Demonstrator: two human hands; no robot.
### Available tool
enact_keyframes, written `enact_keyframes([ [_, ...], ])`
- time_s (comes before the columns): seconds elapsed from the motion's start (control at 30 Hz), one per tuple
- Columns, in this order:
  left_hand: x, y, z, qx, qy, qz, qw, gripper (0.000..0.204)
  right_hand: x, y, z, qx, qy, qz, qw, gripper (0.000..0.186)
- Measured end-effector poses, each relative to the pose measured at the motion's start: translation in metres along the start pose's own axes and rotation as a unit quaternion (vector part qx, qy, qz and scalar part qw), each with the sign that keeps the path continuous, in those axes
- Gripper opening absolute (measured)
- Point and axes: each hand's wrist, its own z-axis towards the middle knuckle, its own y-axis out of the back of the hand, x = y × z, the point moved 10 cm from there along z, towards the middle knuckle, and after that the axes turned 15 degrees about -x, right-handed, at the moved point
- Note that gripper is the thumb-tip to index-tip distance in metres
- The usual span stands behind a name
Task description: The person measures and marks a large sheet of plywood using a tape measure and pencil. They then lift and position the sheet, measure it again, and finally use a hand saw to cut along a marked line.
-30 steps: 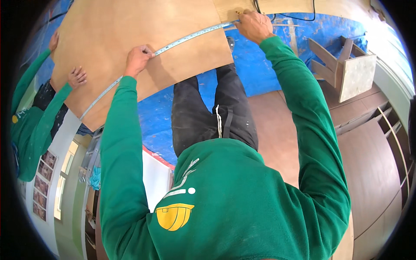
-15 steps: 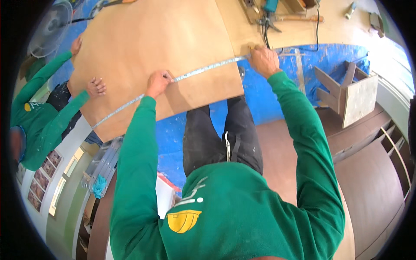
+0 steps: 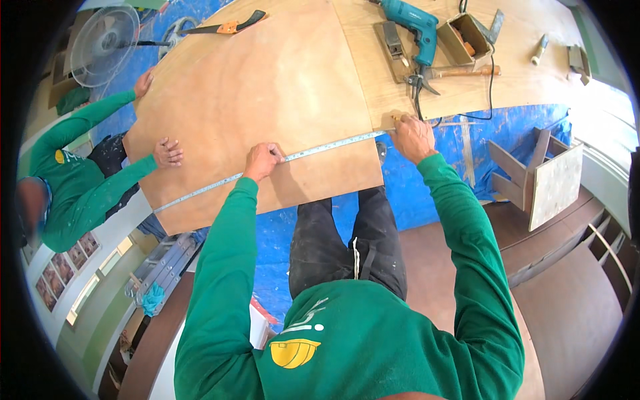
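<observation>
A pale plywood sheet (image 3: 253, 80) lies in front of me, with a measuring tape (image 3: 333, 143) stretched across it at a slant. My right hand (image 3: 415, 139) grips the tape at the sheet's right edge; a bit of yellow shows by its fingers, and the case is mostly hidden. Nearer the sheet's middle, my left hand (image 3: 263, 162) rests against the tape with its fingers pinched. Something small and dark seems to be between those fingertips, too small to name. Over at the left, a co-worker's hand (image 3: 167, 153) lies flat on the sheet.
A handsaw (image 3: 230, 27) lies on the sheet's far part. At the far right are a teal power drill (image 3: 417, 30), a hand plane (image 3: 393, 50), a hammer (image 3: 467, 71), a small wooden box (image 3: 463, 40) and a black cord (image 3: 491, 93). A fan (image 3: 103, 47) stands far left.
My view has tilted up, so everything sits lower and the saw and whole drill now show. Both my hands keep about the same places on the tape.
</observation>
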Motion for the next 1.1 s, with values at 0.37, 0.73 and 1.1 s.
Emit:
enact_keyframes([
  [0.37, 0.014, -0.009, 0.012, -0.003, -0.031, -0.001, 1.0, 0.014, 0.0, -0.005, 0.003, -0.017, 0.042, -0.025, 0.999, 0.028],
  [0.73, -0.002, -0.001, 0.004, 0.012, -0.008, -0.012, 1.0, 0.015, -0.001, -0.003, 0.001, -0.009, 0.034, -0.022, 0.999, 0.034],
  [1.1, -0.003, -0.002, 0.004, 0.022, 0.003, 0.003, 1.0, 0.016, -0.004, -0.006, 0.0, -0.018, 0.033, -0.027, 0.999, 0.036],
])
